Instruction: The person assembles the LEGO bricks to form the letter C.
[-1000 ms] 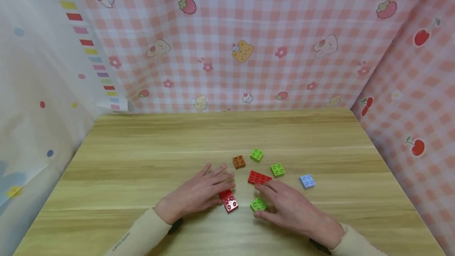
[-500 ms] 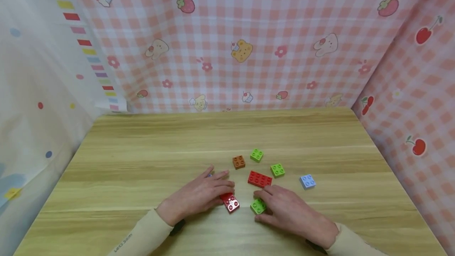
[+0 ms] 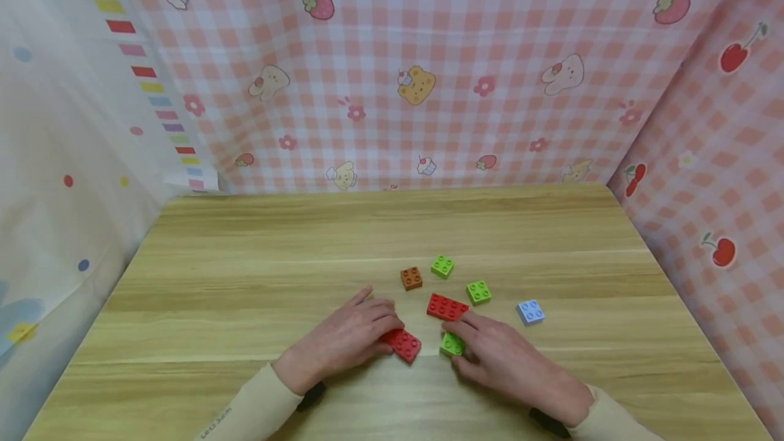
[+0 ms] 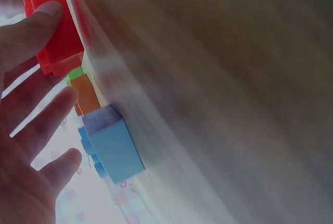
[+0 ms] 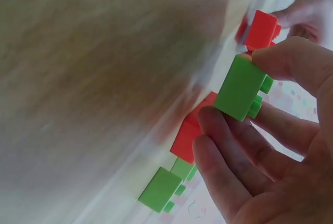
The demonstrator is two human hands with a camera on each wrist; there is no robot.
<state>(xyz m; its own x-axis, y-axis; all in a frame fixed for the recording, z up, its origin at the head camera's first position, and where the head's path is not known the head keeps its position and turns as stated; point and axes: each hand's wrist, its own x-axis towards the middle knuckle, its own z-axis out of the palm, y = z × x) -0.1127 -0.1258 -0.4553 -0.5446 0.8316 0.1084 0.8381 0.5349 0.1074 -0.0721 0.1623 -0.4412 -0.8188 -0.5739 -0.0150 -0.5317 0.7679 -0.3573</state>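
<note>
In the head view my left hand [image 3: 344,337] pinches a red building brick [image 3: 407,345] by its far-left end. The left wrist view has the thumb on that red brick [image 4: 57,37], fingers behind it. A blue brick [image 4: 114,143] stands beside the left fingertips there; in the head view the hand hides nearly all of it. My right hand [image 3: 508,359] pinches a green brick [image 3: 451,344] between thumb and fingers, clearer as the green brick [image 5: 240,86] in the right wrist view. Just beyond the right fingertips lies a second red brick [image 3: 447,306].
Behind the hands a brown brick [image 3: 412,278] and two green bricks, one farther back [image 3: 442,266] and one nearer [image 3: 478,292], lie on the wooden table [image 3: 257,250]. A light blue brick [image 3: 530,312] is to the right. Patterned cloth [image 3: 380,135] rises behind the table.
The held red brick has turned and shifted right, toward the green one. My right hand has closed on the green brick, which has moved slightly away from me and right.
</note>
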